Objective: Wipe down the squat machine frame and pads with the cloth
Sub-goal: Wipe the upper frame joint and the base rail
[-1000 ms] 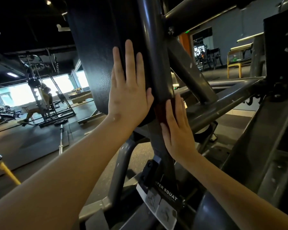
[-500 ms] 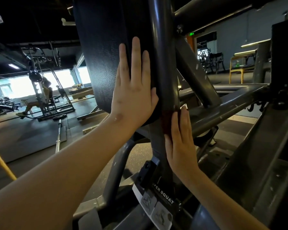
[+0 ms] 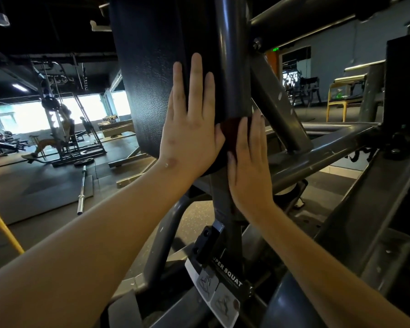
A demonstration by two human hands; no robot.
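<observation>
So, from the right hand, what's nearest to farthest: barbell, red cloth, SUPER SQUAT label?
1. Red cloth, pressed under the right hand.
2. SUPER SQUAT label, lower on the same post.
3. Barbell, far left on the floor.
</observation>
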